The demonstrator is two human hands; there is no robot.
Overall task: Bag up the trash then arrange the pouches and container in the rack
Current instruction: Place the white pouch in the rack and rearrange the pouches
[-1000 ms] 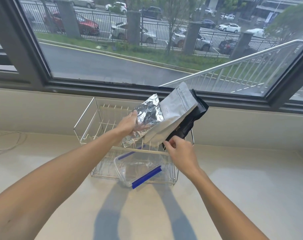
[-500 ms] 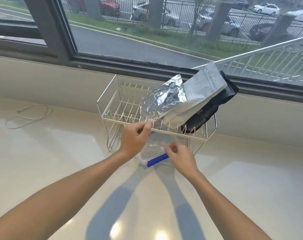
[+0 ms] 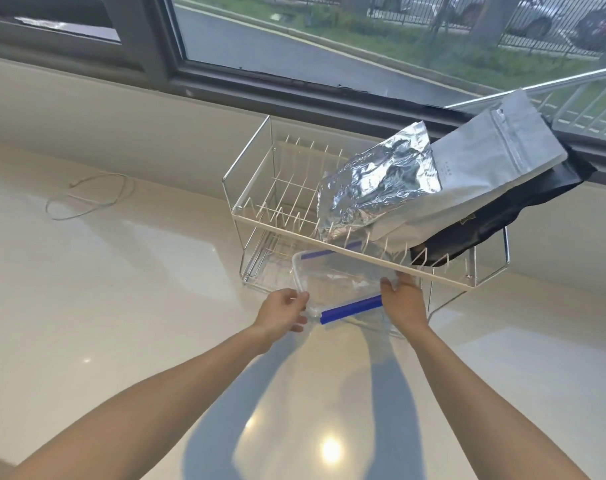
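A two-tier wire rack [image 3: 280, 233] stands on the pale counter by the window. Three pouches lean to the right in its upper tier: a crinkled foil pouch [image 3: 374, 188], a matte silver pouch [image 3: 485, 168] and a black pouch [image 3: 523, 216] behind them. A clear plastic container [image 3: 339, 285] with blue clips lies in the lower tier, its front end sticking out. My left hand [image 3: 282, 313] grips the container's front left corner. My right hand [image 3: 403, 299] holds its right front edge beside the blue clip.
A thin loop of cord [image 3: 90, 199] lies on the counter left of the rack. A low wall and dark window frame [image 3: 294, 95] run right behind the rack. Pale counter extends in front and to the left.
My left hand let go of the foil pouch and came down to the container's left corner. My right hand left the black pouch and moved to the container's right edge.
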